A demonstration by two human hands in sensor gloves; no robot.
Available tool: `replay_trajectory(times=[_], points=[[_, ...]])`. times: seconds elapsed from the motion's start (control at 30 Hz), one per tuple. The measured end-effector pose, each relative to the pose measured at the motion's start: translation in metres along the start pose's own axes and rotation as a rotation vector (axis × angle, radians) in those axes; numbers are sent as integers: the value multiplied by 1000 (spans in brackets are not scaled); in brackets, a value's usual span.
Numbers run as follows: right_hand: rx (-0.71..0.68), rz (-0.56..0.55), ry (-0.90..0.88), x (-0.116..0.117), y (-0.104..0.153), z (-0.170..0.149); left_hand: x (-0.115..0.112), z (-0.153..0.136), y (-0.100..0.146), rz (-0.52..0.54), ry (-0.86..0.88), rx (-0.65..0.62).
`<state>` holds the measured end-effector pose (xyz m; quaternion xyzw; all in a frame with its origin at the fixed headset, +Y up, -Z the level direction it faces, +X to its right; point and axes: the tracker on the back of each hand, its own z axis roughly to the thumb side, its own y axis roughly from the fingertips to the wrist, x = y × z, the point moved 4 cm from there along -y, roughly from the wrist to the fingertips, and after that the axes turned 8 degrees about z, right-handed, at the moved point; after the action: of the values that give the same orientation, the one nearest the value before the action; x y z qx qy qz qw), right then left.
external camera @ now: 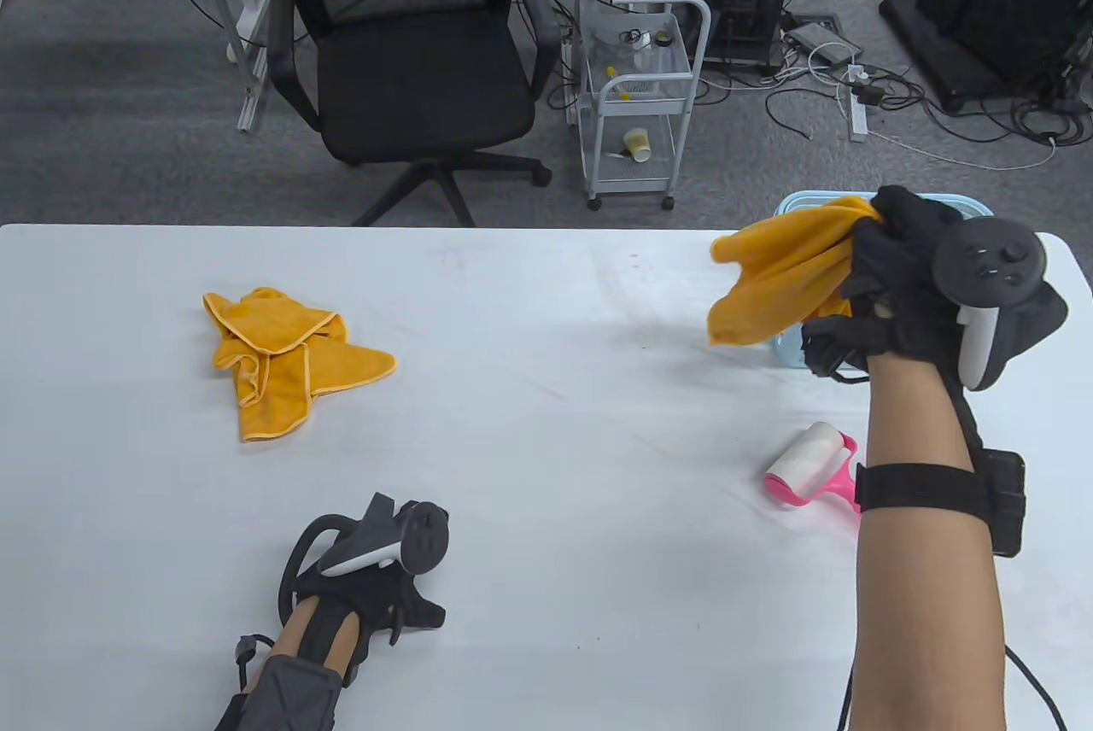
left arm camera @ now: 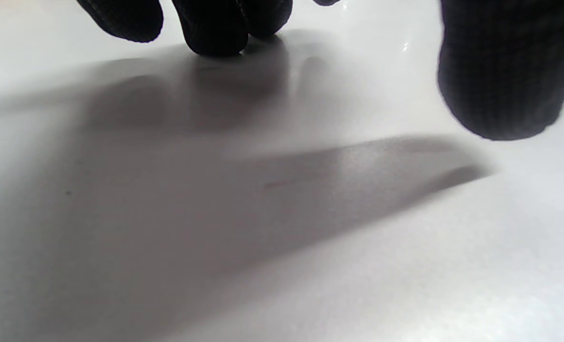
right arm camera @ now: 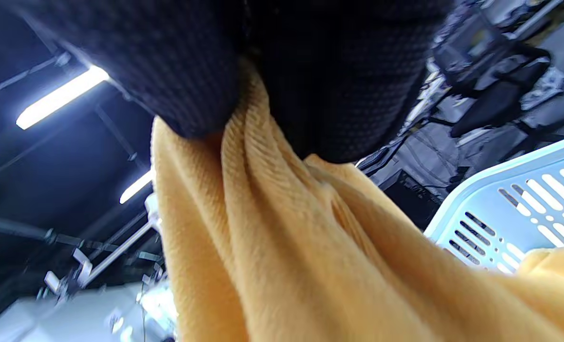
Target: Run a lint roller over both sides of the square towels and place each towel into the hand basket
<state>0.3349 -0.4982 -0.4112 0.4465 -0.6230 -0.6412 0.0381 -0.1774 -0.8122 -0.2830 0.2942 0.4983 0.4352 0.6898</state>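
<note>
Overhead, right hand [external camera: 909, 270] grips an orange towel [external camera: 781, 274] bunched above the pale blue basket [right arm camera: 514, 209]. Left hand [external camera: 384, 569] rests on worktop [external camera: 546, 423], fingers [left arm camera: 215, 23] relaxed, holding nothing. Lint roller [external camera: 811, 466] lies beside right forearm; second towel [external camera: 282, 355] crumpled far left.

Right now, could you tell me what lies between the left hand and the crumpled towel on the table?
Only bare white table, as the table view shows, separates the left hand from the crumpled towel.

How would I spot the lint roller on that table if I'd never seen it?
Start at the white table and look to its near right side, beside the raised right forearm. There lies the lint roller: a white paper drum on a bright pink plastic handle, the only pink thing among orange cloths.
</note>
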Motion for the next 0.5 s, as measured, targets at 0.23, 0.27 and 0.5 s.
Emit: replay_trajectory(times=[0.23,0.27,0.5], points=[[16,322,-263,25,-53,-48,0,0,0,-4,-3,-1],[20,360,-300,32,-57,-56,0,0,0,-4,-2,-1],[59,491,-291,74,-56,-118,0,0,0,-7,-9,1]])
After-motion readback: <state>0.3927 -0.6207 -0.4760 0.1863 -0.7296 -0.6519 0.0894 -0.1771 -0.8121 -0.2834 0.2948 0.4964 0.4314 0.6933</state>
